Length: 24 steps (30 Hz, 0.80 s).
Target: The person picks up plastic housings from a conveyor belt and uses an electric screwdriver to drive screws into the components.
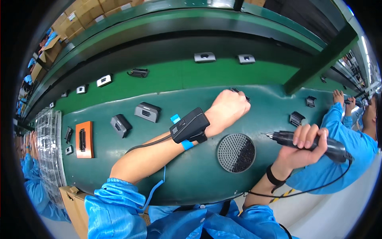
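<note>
My right hand (299,148) is wrapped around a black electric screwdriver (284,138), whose metal tip points left above the bench. A cable runs from its rear end back past my right wrist. Farther off, my left hand (229,106) is closed with its knuckles up over a small dark part (240,92); most of that part is hidden under the fingers. Between the hands, nearer to me, lies a round grey dish (227,158) with rows of small holes. Small black screws (244,154) are heaped on its right side.
Two grey-black housings (148,112) and an orange fixture (84,139) lie left on the green bench. Stacked clear trays (49,151) stand at the left edge. Silver-topped housings (204,57) sit along the green strip behind. Dark brackets (296,118) lie right, near a co-worker's blue sleeve (336,159).
</note>
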{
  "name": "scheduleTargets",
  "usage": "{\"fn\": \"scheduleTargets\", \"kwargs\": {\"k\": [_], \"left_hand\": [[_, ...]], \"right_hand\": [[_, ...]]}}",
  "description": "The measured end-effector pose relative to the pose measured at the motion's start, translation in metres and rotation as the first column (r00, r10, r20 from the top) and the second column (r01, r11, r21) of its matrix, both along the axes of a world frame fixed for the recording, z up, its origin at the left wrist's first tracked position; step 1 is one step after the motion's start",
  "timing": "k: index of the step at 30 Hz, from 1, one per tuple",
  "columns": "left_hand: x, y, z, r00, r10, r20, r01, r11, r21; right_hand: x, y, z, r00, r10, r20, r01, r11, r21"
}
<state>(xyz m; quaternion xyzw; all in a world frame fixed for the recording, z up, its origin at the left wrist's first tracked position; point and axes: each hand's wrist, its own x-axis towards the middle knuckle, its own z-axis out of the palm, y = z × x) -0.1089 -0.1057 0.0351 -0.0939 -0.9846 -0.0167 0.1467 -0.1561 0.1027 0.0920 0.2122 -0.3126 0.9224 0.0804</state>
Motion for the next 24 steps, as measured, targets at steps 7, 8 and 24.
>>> {"fn": "scheduleTargets", "kwargs": {"k": [7, 8, 24], "left_hand": [[-0.049, -0.118, 0.014, 0.912, 0.321, -0.254, -0.305, 0.947, 0.103], [-0.057, -0.144, 0.001, 0.907, 0.386, -0.168, -0.365, 0.92, 0.145], [-0.074, -0.144, 0.002, 0.828, 0.52, 0.207, -0.56, 0.756, 0.34]], "right_hand": [[0.001, 0.001, 0.003, 0.997, -0.071, 0.037, 0.072, 0.997, -0.01], [0.003, -0.003, 0.001, 0.998, -0.055, 0.035, 0.055, 0.999, 0.0], [-0.001, -0.009, -0.004, 1.0, 0.02, 0.001, -0.02, 0.996, 0.086]]}}
